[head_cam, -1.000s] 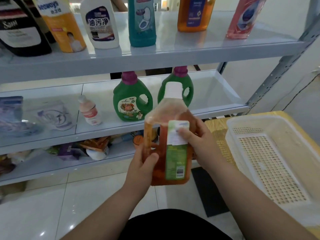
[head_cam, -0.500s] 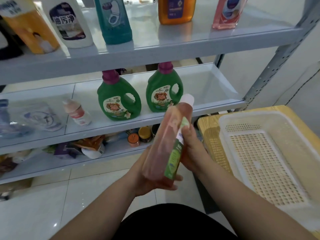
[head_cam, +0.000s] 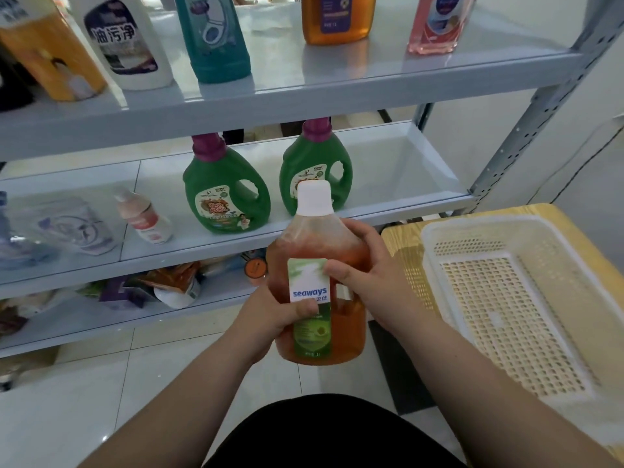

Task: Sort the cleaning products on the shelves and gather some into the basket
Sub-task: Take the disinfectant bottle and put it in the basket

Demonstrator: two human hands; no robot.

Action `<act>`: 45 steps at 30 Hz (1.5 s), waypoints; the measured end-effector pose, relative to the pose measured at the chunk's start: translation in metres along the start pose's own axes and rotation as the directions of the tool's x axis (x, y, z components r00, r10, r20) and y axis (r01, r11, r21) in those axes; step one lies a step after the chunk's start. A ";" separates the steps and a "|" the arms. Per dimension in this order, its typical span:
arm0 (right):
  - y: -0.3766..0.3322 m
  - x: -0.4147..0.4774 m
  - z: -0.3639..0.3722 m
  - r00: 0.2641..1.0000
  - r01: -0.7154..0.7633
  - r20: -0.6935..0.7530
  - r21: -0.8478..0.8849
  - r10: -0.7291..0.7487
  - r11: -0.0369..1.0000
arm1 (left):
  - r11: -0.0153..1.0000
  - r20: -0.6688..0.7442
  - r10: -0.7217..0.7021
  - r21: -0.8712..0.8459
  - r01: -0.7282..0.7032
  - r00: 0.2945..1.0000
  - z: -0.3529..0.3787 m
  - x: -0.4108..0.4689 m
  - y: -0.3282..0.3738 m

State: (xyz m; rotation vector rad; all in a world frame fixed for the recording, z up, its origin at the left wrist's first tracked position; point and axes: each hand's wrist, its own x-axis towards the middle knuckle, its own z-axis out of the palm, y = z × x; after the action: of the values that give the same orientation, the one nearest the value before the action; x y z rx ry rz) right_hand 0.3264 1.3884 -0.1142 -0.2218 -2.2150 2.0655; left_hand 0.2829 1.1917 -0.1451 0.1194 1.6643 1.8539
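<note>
Right hand (head_cam: 371, 282): thumb tip pinned on the label's right edge, other fingers curled close together over the bottle's right shoulder. Left hand (head_cam: 266, 319): thumb laid across the label's lower half, other fingers behind the bottle, cannot tell how they lie. Both hands grip the amber bottle (head_cam: 347, 332), which is upright with its white cap (head_cam: 314, 197) at 12 o'clock. The green-white label (head_cam: 307, 282) reads "seaways" and faces the camera. Bottle is in the air at frame centre, in front of the shelving, on no shelf and not in the basket.

Basket (head_cam: 472, 222): cream, perforated, at 3 o'clock of the bottle, near but apart, sitting on a wooden top (head_cam: 395, 241).

Middle shelf (head_cam: 405, 184), behind the bottle:
- left green jug (head_cam: 226, 197) at 11 o'clock
- right green jug (head_cam: 317, 163) at 12 o'clock, its foot hidden by the cap
- small pink-white bottle (head_cam: 145, 219) at 10 o'clock
- clear pouch (head_cam: 67, 228) at 9 o'clock

Top shelf (head_cam: 304, 96), 10 to 1 o'clock:
- yellow-orange bottle (head_cam: 50, 52)
- white bottle (head_cam: 125, 42)
- teal bottle (head_cam: 216, 38)
- dark orange bottle (head_cam: 337, 18)
- pink bottle (head_cam: 435, 25)

Bottom shelf (head_cam: 84, 319), 8 o'clock: a jumble of packets, too blurry to name.
</note>
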 end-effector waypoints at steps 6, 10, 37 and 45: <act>-0.034 0.008 0.003 0.990 0.080 -0.066 -0.471 -0.125 0.879 | 0.757 -0.215 0.178 0.653 0.006 0.960 -0.022 -0.020 0.004; -0.053 0.014 0.012 0.997 0.021 -0.016 -0.860 -0.070 0.510 | 0.600 -0.140 0.267 0.798 -0.051 0.954 -0.036 -0.034 -0.002; -0.086 -0.040 0.102 0.955 0.256 0.290 -0.910 0.061 0.327 | 0.644 -0.067 0.234 0.758 -0.103 0.970 -0.137 -0.102 -0.019; -0.087 -0.048 0.110 0.961 0.193 0.242 -0.931 0.129 0.309 | 0.627 -0.029 0.229 0.769 -0.125 0.973 -0.144 -0.107 -0.022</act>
State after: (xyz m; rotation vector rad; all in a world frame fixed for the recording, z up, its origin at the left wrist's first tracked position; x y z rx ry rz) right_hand 0.3507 1.2659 -0.0342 0.0630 -3.2909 0.4081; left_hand 0.3095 1.0132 -0.1570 0.5516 2.5183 1.1500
